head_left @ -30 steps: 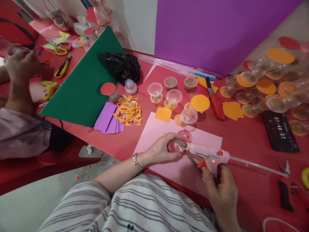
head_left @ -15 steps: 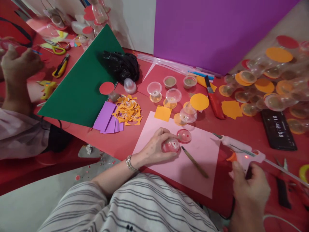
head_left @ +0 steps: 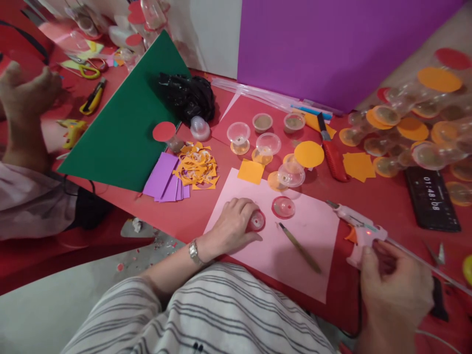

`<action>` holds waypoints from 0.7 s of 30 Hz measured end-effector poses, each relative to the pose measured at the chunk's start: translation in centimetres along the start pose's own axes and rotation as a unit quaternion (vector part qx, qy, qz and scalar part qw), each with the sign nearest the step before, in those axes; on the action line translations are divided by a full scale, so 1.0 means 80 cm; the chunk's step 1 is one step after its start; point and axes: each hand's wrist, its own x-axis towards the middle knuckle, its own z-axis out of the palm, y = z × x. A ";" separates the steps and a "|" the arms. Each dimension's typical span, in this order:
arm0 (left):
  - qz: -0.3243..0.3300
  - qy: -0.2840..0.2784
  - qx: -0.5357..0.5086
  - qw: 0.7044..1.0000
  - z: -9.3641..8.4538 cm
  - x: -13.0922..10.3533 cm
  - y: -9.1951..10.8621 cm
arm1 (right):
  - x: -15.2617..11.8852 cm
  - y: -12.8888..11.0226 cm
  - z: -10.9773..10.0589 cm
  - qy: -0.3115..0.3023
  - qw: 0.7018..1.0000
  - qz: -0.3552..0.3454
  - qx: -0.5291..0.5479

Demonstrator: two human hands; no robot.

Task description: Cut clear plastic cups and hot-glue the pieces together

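Loosely touching a cup [head_left: 257,221] on the pink sheet [head_left: 273,265] with the left hand [head_left: 230,223], fingers curved around its edge, thumb apart. At the glue gun's [head_left: 356,220] handle with the right hand [head_left: 400,285], cannot tell whether clamped. Separated by a slim tool [head_left: 300,247] and second cup [head_left: 283,207]; facing an orange square [head_left: 251,171].

- Right of the pink sheet [head_left: 313,226]: yellow object [head_left: 468,269], glue stick [head_left: 442,275], both cut off.
- Far left of the pink sheet: co-worker's hand [head_left: 27,93], blurred.

muted light | soft shadow on pink sheet [head_left: 309,221] | edges stretched
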 end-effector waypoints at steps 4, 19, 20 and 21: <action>0.031 -0.016 -0.065 0.997 -0.009 -0.003 -0.004 | -0.016 -0.048 -0.004 0.001 0.990 -0.139 0.035; 0.009 0.021 -0.063 0.998 0.010 0.006 0.006 | -0.037 -0.095 0.038 -0.089 0.964 -0.247 0.043; 0.010 0.021 -0.060 0.998 0.010 0.006 0.006 | -0.037 -0.098 0.036 -0.096 0.966 -0.229 0.073; 0.011 0.021 -0.058 0.998 0.010 0.006 0.006 | -0.038 -0.101 0.034 -0.109 0.967 -0.200 0.114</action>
